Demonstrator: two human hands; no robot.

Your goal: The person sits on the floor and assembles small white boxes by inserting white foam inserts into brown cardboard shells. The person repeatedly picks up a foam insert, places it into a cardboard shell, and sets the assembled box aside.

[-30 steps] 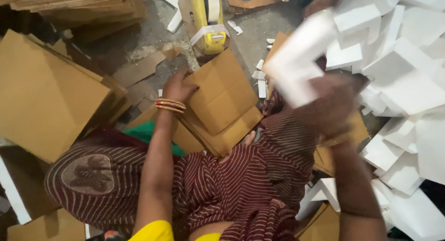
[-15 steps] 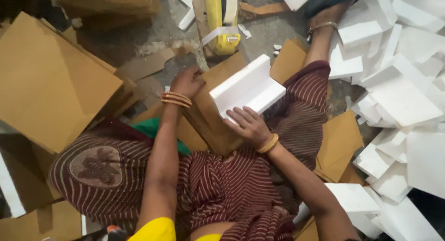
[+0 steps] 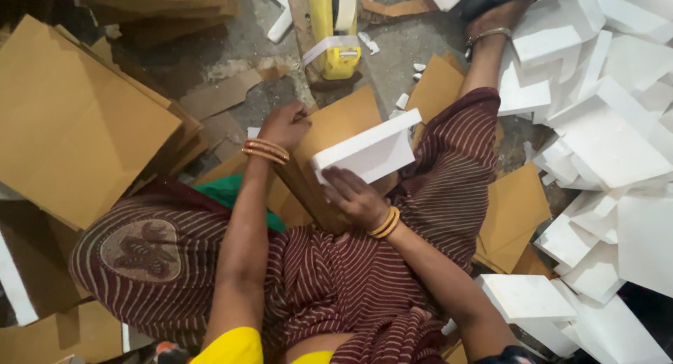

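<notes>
My right hand (image 3: 357,194) grips a white foam corner piece (image 3: 368,152) from below and holds it against a brown cardboard box (image 3: 335,133) resting on my lap. My left hand (image 3: 284,124) holds the box's left edge, fingers curled over the cardboard. Both wrists wear gold bangles. I sit on the floor in a maroon striped garment, my right leg stretched out toward the top right.
A heap of white foam pieces (image 3: 610,133) fills the right side. Flat cardboard sheets (image 3: 70,126) are stacked at the left, with more beside my leg (image 3: 515,213). A yellow tape dispenser (image 3: 335,28) lies on the grey floor ahead.
My right hand brought a foam piece from the heap at the right down to the box on my lap. The left hand stayed on the box's edge.
</notes>
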